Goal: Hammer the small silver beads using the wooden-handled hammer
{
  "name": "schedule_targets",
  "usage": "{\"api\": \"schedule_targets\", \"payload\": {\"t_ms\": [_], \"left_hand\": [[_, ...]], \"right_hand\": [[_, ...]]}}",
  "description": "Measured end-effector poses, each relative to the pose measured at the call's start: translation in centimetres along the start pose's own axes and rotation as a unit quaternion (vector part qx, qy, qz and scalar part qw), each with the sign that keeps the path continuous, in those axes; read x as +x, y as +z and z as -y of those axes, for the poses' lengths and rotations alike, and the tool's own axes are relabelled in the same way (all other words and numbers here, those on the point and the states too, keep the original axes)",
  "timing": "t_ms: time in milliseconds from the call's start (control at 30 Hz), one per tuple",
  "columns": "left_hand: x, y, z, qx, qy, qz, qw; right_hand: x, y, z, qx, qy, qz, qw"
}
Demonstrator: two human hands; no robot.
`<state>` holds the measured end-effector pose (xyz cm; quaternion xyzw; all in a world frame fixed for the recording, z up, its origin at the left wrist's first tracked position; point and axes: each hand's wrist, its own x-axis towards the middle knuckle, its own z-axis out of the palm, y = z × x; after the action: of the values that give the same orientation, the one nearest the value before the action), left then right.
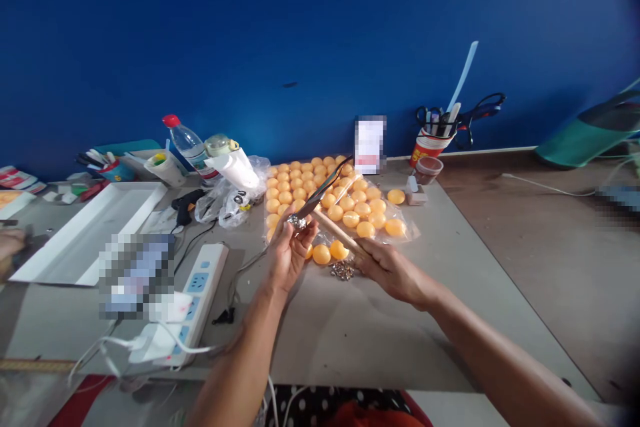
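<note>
Centre frame: left hand [286,257] in a pinching grip round a shiny silver piece [297,221], probably steadying it. Right hand [390,270] grips a wooden stick [337,231], angled toward it. Orange balls [322,254] and metallic bits [343,271] lie close on desk [400,340], presumably for easy reach.

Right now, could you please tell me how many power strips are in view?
1: the power strip lies on the table, left of the left hand. I see no others, though some may be hidden.
</note>
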<state>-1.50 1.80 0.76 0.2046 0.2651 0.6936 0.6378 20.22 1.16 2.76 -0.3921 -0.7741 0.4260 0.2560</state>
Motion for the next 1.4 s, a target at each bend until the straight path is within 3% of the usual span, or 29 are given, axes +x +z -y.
{"api": "schedule_targets", "payload": {"t_ms": [200,633,767,1400], "left_hand": [[0.03,0.10,-0.06,-0.014,-0.007,0.006,1.000],[0.15,-0.06,-0.03,-0.021,-0.017,-0.038,0.999],[0.18,-0.28,0.05,-0.023,-0.033,-0.018,0.999],[0.17,-0.31,-0.13,-0.022,-0.033,-0.039,0.998]], "right_hand": [[0.06,0.16,-0.06,0.010,0.010,0.006,1.000],[0.05,0.24,0.19,0.011,0.017,-0.003,1.000],[0.08,0.23,0.29,0.020,0.016,0.002,1.000],[0.08,0.27,0.29,0.009,0.019,-0.001,1.000]]}}
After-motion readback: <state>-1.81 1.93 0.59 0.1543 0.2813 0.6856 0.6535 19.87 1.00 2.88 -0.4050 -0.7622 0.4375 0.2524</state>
